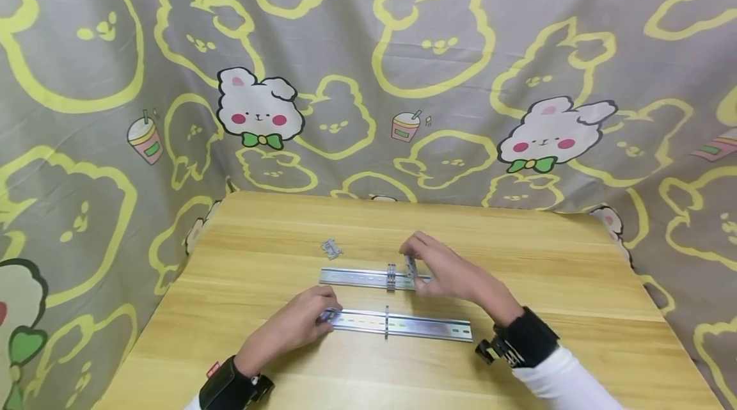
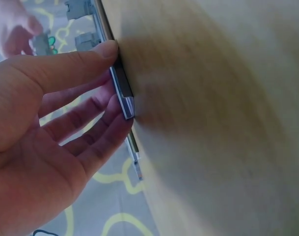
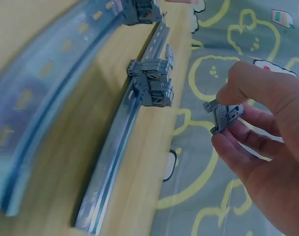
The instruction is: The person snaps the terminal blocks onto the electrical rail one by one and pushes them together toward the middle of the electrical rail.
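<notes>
My left hand (image 1: 296,320) grips the left end of the near metal DIN rail (image 1: 428,327). In the left wrist view the thumb lies along one side of this rail (image 2: 121,86), and fingers are behind it. One thin terminal block (image 1: 387,322) stands upright across its middle. Over the right part of the far DIN rail (image 1: 354,277), my right hand (image 1: 451,272) pinches a grey terminal block (image 3: 223,117) between thumb and fingers. That block appears clear of the rail in the right wrist view. A small stack of terminal blocks (image 1: 391,276) sits on the far rail, left of the right hand.
A loose grey terminal block (image 1: 331,249) lies flat on the wooden table (image 1: 270,231), behind the far rail's left end. The two rails lie roughly parallel. A patterned curtain (image 1: 345,103) hangs along the table's back and sides.
</notes>
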